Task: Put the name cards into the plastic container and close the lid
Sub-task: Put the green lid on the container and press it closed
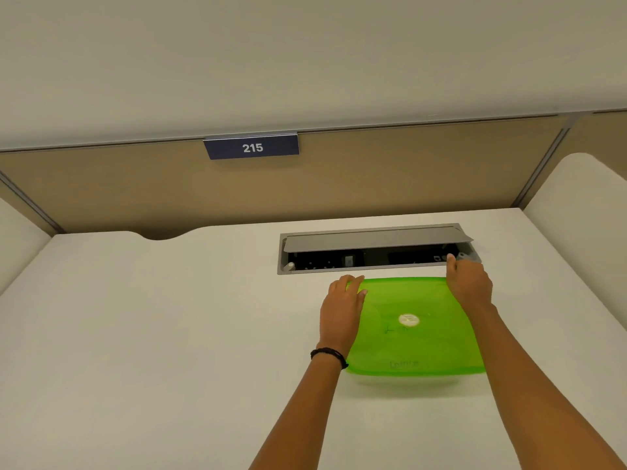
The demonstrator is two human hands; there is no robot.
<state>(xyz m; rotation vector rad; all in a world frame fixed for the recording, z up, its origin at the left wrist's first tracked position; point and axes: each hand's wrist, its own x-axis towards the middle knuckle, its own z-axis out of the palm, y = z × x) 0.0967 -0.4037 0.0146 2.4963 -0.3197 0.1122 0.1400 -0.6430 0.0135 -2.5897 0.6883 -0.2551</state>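
A green translucent lid (414, 337) with a round white sticker lies on top of the plastic container, whose clear wall (420, 379) shows under the lid's near edge. My left hand (342, 307) rests flat on the lid's far left corner, fingers spread over the edge. My right hand (468, 281) presses on the far right corner, fingers curled over the rim. Faint writing shows through the lid; I cannot make out name cards.
The container sits on a white desk (169, 334). Just behind it is an open cable tray (373, 256) with a raised grey flap. A tan partition carries a blue sign (251, 147) reading 215. White side panels stand left and right.
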